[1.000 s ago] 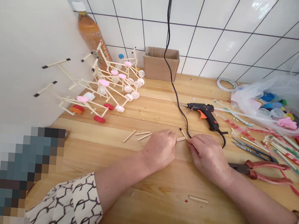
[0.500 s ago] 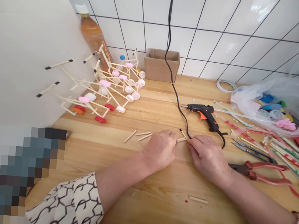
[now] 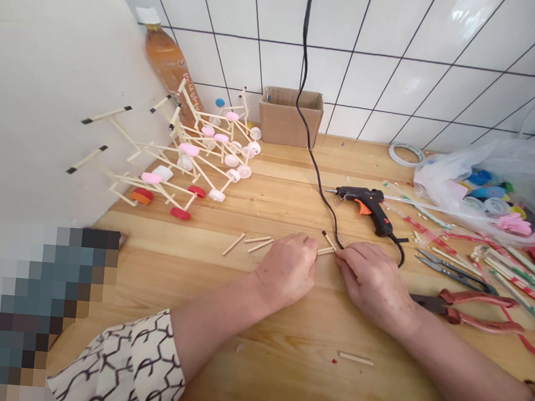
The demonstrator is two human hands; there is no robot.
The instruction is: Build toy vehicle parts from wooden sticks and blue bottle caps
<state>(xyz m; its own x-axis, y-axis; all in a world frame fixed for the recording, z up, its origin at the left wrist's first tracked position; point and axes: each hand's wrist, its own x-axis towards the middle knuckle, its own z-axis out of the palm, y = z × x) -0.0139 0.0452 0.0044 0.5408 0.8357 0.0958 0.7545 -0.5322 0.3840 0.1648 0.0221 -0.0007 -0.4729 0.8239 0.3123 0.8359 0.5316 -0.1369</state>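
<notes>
My left hand [image 3: 289, 268] rests low over the table, fingers curled closed around the left ends of thin wooden sticks [image 3: 325, 251]. My right hand [image 3: 374, 283] is closed at their right ends, thumb and fingers pinched together. A black-tipped wooden stick [image 3: 328, 240] slants up from the right hand's fingertips. Both sets of fingertips are partly hidden. Just left of my left hand lie several loose short sticks [image 3: 259, 244]. The glue gun [image 3: 362, 202], black with an orange trigger, lies on its side beyond my right hand.
Stick frames with bottle-cap wheels [image 3: 188, 150] stand at left before a tea bottle [image 3: 167, 60]. A cardboard box [image 3: 290, 121] sits by the tiled wall. Rightward are pliers [image 3: 481, 310], snips [image 3: 456, 274], tape [image 3: 405, 154] and a bag of caps [image 3: 485, 193]. A black cord [image 3: 314, 158] hangs down centrally.
Almost nothing differs. Both hands keep their places on the sticks, and the whole view has shifted very slightly.
</notes>
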